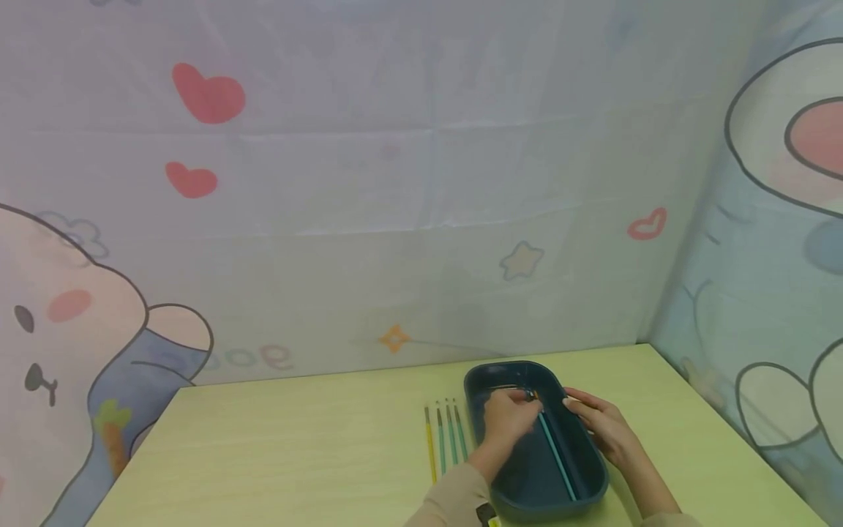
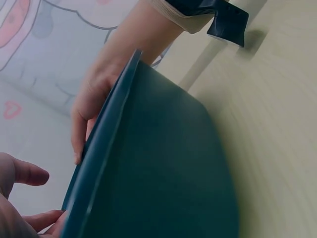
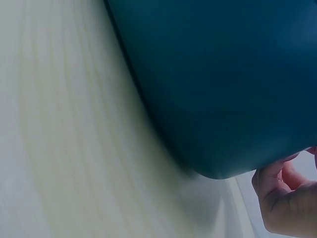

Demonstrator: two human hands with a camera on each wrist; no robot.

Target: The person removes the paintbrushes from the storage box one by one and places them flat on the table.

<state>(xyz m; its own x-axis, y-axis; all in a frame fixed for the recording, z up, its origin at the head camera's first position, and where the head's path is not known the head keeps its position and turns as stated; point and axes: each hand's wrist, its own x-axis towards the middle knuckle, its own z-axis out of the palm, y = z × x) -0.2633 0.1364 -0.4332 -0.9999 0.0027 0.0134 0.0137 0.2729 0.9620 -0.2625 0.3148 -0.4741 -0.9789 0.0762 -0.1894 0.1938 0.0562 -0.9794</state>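
Note:
A dark blue-green rectangular tray [image 1: 533, 476] sits on the table. Inside it a slim teal-handled paintbrush [image 1: 558, 455] lies lengthwise. My left hand [image 1: 508, 419] reaches into the tray over the brush's upper end; its thumb stands apart from the other fingers in the left wrist view, where the rim hides part of them. Whether it pinches a brush is not visible. With its fingers hooked at the rim, my right hand [image 1: 604, 426] holds the tray's right side; the left wrist view shows this hand [image 2: 94, 99] from across the rim.
Left of the tray, a yellow paintbrush [image 1: 430, 443] and several green paintbrushes [image 1: 452, 432] lie in a row on the light wooden table [image 1: 276, 454]. A patterned cloth backdrop [image 1: 369, 183] hangs behind. A black wrist device [image 2: 230, 22] is on the right wrist.

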